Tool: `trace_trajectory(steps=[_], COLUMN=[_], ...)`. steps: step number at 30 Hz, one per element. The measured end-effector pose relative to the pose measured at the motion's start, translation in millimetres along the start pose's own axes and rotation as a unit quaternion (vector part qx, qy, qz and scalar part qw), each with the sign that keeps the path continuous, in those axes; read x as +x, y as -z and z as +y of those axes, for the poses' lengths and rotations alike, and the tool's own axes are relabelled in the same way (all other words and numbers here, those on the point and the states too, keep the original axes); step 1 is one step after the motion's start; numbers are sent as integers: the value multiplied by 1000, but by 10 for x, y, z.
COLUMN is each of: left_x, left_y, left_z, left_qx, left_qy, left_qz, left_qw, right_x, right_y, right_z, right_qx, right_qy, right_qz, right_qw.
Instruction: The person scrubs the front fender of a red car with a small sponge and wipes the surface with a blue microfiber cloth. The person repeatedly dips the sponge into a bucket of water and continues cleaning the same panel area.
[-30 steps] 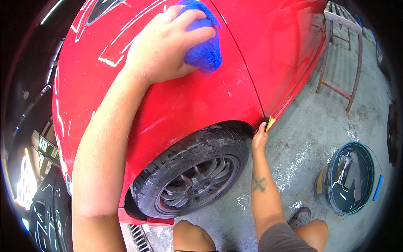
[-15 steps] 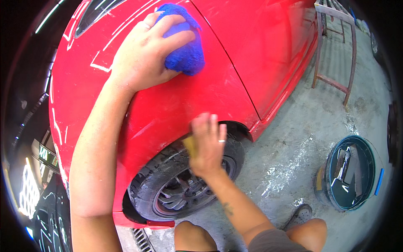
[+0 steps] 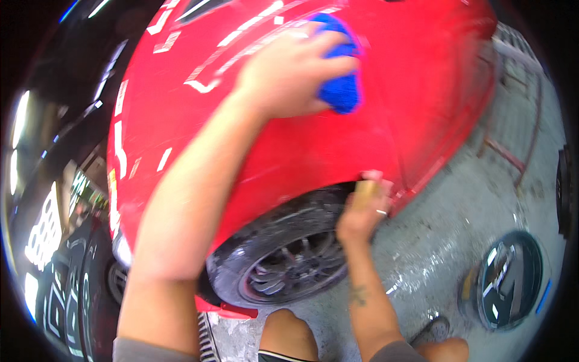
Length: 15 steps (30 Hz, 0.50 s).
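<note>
My left hand (image 3: pixel 289 75) is closed around a blue microfibre cloth (image 3: pixel 339 72), which rests on the red car's fender (image 3: pixel 319 142). My right hand (image 3: pixel 366 208) is closed on a small yellowish sponge (image 3: pixel 366 192), held at the rear edge of the wheel arch. Its fingertips are by the red panel, and some blur hides whether they touch it. Below the arch stands the black tyre (image 3: pixel 232 271) with its dark multi-spoke rim (image 3: pixel 295 265).
A dark bucket (image 3: pixel 482 289) with liquid and a blue-gripped handle stands at the right. Behind it is a metal stand (image 3: pixel 506 155). The grey floor (image 3: pixel 422 253) has wet patches. A floor grate (image 3: pixel 207 338) lies below the tyre, and a dark car (image 3: pixel 66 295) is at the left.
The head view has shifted, so the car appears further right. My right hand has moved from the top of the tyre to the rear edge of the arch. The cloth stays in my left hand.
</note>
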State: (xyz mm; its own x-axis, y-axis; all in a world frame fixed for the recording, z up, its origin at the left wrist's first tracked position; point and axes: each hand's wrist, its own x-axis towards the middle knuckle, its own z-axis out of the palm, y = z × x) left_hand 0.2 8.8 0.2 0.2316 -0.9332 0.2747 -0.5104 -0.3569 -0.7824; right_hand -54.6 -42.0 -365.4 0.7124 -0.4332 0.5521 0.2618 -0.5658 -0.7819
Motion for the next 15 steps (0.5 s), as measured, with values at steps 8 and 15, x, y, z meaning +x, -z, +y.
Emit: trace_trajectory(steps=[8,15], left_x=[105,-592], left_y=[79,601], left_z=[-176,123], left_qx=[26,19], left_qy=[5,19], left_qz=[7,14], left_qw=[1000,1000], right_x=[1828,1849], right_y=[634,1714], right_z=[-949,723], right_qx=[360,106], right_qy=[-217,35], right_qz=[232,216], right_qw=[877,970])
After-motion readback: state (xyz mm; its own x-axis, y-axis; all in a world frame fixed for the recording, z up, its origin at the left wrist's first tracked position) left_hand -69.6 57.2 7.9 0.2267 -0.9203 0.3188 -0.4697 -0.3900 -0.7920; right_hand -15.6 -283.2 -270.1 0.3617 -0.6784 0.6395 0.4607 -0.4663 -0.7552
